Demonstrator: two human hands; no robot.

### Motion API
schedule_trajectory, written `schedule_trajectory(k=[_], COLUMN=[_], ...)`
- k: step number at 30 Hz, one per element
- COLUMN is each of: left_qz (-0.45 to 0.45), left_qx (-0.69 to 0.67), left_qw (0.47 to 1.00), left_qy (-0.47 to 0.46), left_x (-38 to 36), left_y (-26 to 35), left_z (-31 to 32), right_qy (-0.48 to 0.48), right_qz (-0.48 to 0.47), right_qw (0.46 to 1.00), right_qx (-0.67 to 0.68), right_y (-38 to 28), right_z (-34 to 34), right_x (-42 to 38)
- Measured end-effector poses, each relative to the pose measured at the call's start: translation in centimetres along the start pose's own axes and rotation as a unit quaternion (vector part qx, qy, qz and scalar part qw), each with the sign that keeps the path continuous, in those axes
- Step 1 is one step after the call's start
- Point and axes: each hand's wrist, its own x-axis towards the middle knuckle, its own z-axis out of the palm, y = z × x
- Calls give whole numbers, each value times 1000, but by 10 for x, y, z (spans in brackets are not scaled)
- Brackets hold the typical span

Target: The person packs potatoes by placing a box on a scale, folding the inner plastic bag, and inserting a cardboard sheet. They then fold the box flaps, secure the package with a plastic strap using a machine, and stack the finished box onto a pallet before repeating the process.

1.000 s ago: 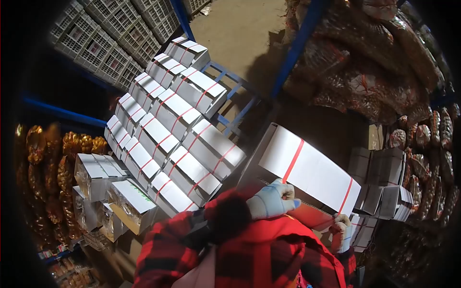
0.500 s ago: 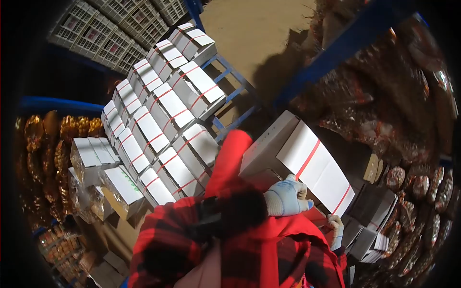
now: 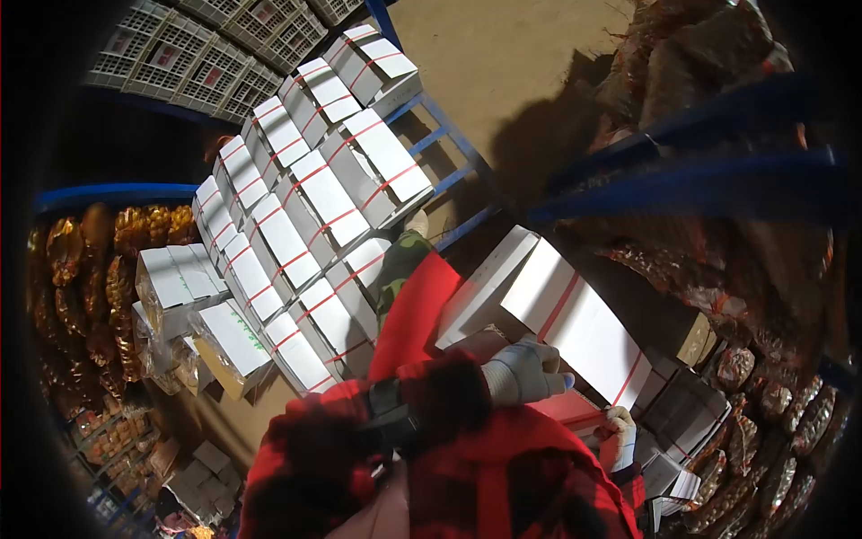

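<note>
A large white box (image 3: 575, 314) with red straps lies in front of me at the centre right. Against its near side, my left hand (image 3: 523, 370) in a pale glove has its fingers curled at the box edge near a strap. My right hand (image 3: 618, 438), also gloved, grips the box's near right corner with bent fingers. Stacked white boxes (image 3: 328, 202) with red straps stand to the left of the held box. My red apron and checked sleeves cover part of the view below it.
A blue metal frame (image 3: 462, 171) stands behind the stack. Grey crates (image 3: 193, 63) fill the upper left. Golden wrapped packages (image 3: 65, 296) hang at the left. Two lighter boxes (image 3: 235, 346) lie beside the stack. Wrapped packages (image 3: 763, 440) line the right, beneath a blue beam (image 3: 700, 184).
The large box has shifted slightly left and down with my hands. A camouflage sleeve and gloved fingers now show by the stack's edge. The view has turned a little.
</note>
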Motion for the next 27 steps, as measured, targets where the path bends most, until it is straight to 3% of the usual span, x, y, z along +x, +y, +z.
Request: schedule_trajectory(k=[2,5,6,11,12,13,14,15,16,17,21,25,27], left_qz=[-59,-9,31,-68,-89,-109,-41,-40,-26,-10,14,-63,-86], left_qx=[-19,-16,-13,34,45,56,84,88,96,105,148,-13,-68], left_qw=[998,1000,997,997,995,992,992,989,985,979,980,994,988], left_qy=[2,13,64,23,25,27,85,109,142,175,131,87,104], left_x=[22,60,68,126,140,153,166,178,190,203,250,283,288], left_y=[-2,-27,-33,-54,-50,-51,-67,-68,-74,-79,-96,-125,-122], left_z=[-24,-61,-74,-158,-180,-199,-208,-224,-238,-254,-333,-402,-429], right_qy=[-16,-43,-34,-58,-14,-85,-89,-90,-93,-94,-85,-100,-112], right_qz=[19,56,71,84,85,101,33,-34,53,45,33,47,-6], right_qw=[1000,997,997,993,996,990,995,991,992,991,990,990,990], right_qx=[-1,9,9,51,26,43,-26,-93,68,88,103,93,83], right_y=[-16,-29,-31,-28,-30,-17,-16,-17,-14,-13,-19,-22,-25], right_z=[21,54,70,166,195,196,219,244,262,282,360,422,448], right_x=[13,44,55,103,114,139,148,160,179,195,256,314,335])
